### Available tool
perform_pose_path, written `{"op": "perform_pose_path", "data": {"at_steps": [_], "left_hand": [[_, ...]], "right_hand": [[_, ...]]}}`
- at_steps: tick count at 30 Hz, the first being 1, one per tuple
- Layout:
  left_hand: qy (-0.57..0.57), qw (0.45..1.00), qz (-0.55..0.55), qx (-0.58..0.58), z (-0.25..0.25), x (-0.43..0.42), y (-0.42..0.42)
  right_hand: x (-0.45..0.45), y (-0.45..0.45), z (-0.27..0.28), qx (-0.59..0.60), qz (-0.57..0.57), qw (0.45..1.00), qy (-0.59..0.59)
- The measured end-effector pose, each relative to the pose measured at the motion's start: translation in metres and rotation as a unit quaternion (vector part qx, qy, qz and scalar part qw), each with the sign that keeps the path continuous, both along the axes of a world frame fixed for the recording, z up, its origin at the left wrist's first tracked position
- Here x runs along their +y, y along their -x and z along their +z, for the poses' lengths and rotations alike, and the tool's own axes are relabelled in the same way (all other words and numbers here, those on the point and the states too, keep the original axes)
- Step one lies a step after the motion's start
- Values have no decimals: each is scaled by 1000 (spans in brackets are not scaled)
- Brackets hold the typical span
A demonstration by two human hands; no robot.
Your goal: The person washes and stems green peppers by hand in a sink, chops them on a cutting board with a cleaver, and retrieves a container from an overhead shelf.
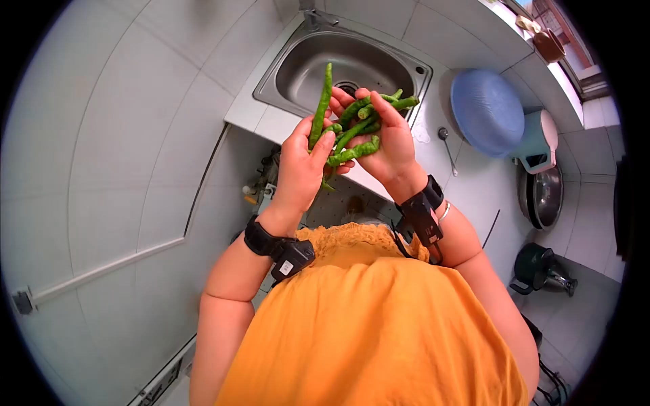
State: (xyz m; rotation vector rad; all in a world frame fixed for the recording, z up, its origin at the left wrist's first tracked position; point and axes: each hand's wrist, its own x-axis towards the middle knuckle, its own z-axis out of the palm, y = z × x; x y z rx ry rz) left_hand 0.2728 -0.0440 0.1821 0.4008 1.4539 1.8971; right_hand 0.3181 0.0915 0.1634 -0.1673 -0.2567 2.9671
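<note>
Several long green chili peppers (353, 157) lie across my two hands, held together in front of the sink's near edge. My left hand (302, 157) has its thumb and fingers closed around some of them, with one long pepper standing up above the fingers. Cupped upward, my right hand (389, 145) holds more peppers against its palm, its thumb curled over them. Some fingertips are hidden behind the peppers. The stainless steel sink (284, 64) is just beyond, its drain partly showing behind the right fingers.
A faucet (315, 19) stands at the sink's back left. On the counter to the right are a metal spoon (447, 150), a blue plastic basin (487, 111), a light blue pitcher (539, 140) and metal bowls (547, 196). A dark green mug (530, 265) sits nearer. Tiled wall (101, 135) borders the left.
</note>
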Motion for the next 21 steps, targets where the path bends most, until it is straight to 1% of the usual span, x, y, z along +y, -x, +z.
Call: {"op": "perform_pose_path", "data": {"at_steps": [2, 3, 5, 6, 7, 9, 11, 14, 15, 17, 18, 21], "left_hand": [[22, 998, 22, 52, 0, 17, 3], [23, 998, 14, 51, 1, 22, 4], [98, 985, -14, 138, 2, 29, 11], [126, 977, -10, 173, 2, 12, 8], [125, 977, -18, 173, 0, 13, 11], [175, 953, -45, 242, -3, 19, 21], [171, 952, -62, 245, -7, 27, 32], [76, 989, -102, 73, -3, 42, 51], [73, 988, -115, 73, -4, 46, 58], [39, 987, -149, -51, -6, 50, 74], [33, 985, -153, -74, -4, 53, 79], [36, 983, -150, -98, -5, 48, 93]], "right_hand": [[16, 0, 2, 11, -18, 1000, 16], [23, -1, 1, 10, -26, 999, 17], [34, -1, -4, 31, 5, 999, 5], [16, -3, -2, 16, 5, 1000, -1], [18, -3, -3, 16, -2, 1000, -1], [26, -1, -5, -5, -2, 1000, 6], [34, 2, -4, -11, -15, 1000, 5], [50, 5, -3, -1, -5, 1000, -6], [52, 7, -3, -2, -18, 1000, -8], [53, 15, -1, 4, -41, 994, -99], [56, 18, 0, 25, -40, 994, -102], [52, 28, 1, 12, -58, 989, -137]]}}
